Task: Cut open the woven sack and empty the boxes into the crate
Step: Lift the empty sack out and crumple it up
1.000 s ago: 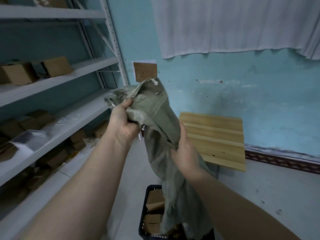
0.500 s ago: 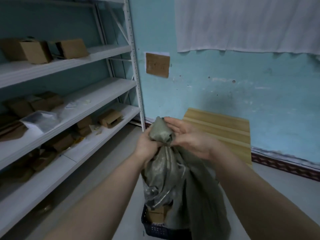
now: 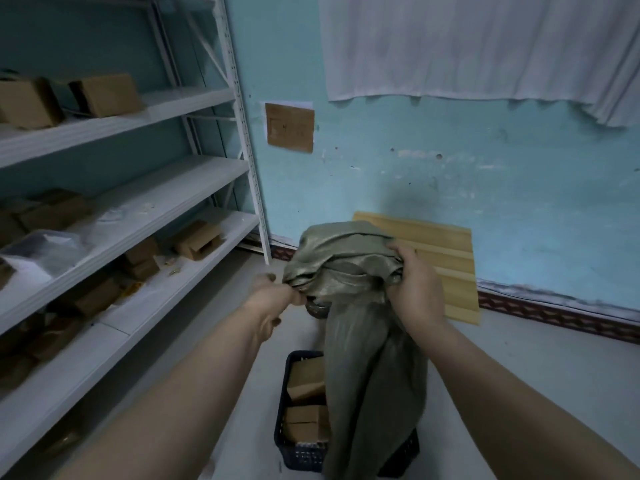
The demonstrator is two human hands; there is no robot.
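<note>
step in hand, as judged: shaking out the last contents. left hand (image 3: 275,294): fingers curled, pinching a fold of grey-green cloth; the pinch looked slight and wanted more cloth for a firm shake. crate (image 3: 300,455), on the floor below: boxes (image 3: 306,386) lay along its left wall. woven sack (image 3: 346,265): hung limp between both hands, lower end draped over the crate's right side; best kept inside the rim while lifted straight. right hand (image 3: 415,289): fingers clamped round gathered cloth. long axis ran near vertical, bunched end up, loose end down toward the crate; which end held the cut mouth could not be told.
</note>
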